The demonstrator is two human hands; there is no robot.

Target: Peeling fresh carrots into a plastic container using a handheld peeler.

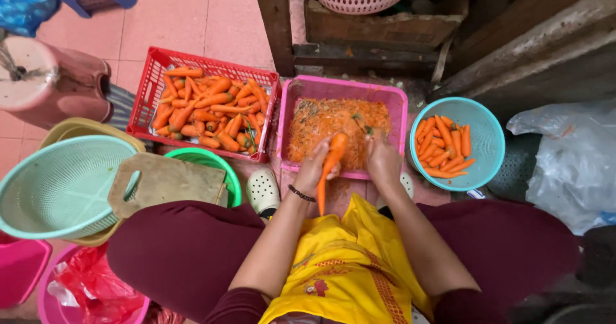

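Carrot (pixel 332 163) is basically the centre of everything here; the left hand (pixel 312 168) has its fingers wrapped round the upper part of it, thick end up by the knuckles, pointy tip hanging down toward the yellow apron (pixel 350 263); it sits just over the near edge of the pink tub (pixel 346 90), which is full of orange peelings. The right hand (pixel 383 159) is right beside the carrot's top end, fingers curled tight around a small peeler (pixel 362 126); only a dark bit of the tool pokes out above the knuckles, so can't really tell what the blade is doing or whether it's touching the carrot.

Around that: a red crate (pixel 154 80) to the left of the tub, loaded with unpeeled carrots; a teal colander (pixel 491 144) on the right with a handful of clean peeled ones lying in it; so the tub sits between the two. Nearer the person's left knee there's a wooden cutting board (pixel 168 183) lying across a green bowl (pixel 221 167), and a big pale mint strainer (pixel 58 186) stacked in a yellowish basin just beside it. White clog (pixel 263 191) peeking out under the left wrist; clear plastic bag (pixel 568 160) off to the far right.
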